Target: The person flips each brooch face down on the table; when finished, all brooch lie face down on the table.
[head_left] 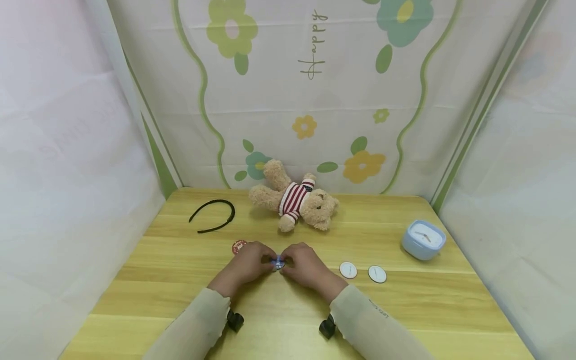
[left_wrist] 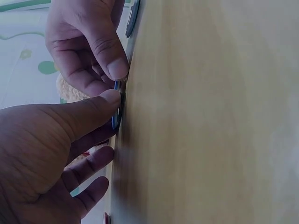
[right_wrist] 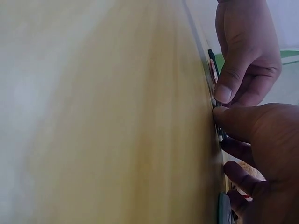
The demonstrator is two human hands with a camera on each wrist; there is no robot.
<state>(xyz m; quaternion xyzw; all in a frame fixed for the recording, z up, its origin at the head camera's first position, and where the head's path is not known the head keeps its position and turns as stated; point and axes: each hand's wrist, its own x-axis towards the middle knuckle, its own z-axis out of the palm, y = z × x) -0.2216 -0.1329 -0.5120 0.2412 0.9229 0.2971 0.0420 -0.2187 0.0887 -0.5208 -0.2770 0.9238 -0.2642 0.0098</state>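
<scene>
A small round blue disc (head_left: 279, 263) with printing on its face is at the middle of the table, between both hands. My left hand (head_left: 250, 263) pinches its left side with thumb and fingertips. On the opposite side, my right hand (head_left: 308, 265) pinches it the same way. Seen edge-on in the left wrist view, the disc is tilted up close to the tabletop, and the thumbs nearly meet on it. A red patterned disc (head_left: 238, 246) lies just beyond my left hand, partly covered by it. Two white-faced discs (head_left: 348, 270) lie side by side to the right of my right hand.
A teddy bear (head_left: 294, 199) in a striped shirt lies on its side at the back of the wooden table (head_left: 279, 320). A black headband (head_left: 232, 212) is at the back left. The blue clock (head_left: 424, 240) stands near the right edge. Printed curtains enclose three sides.
</scene>
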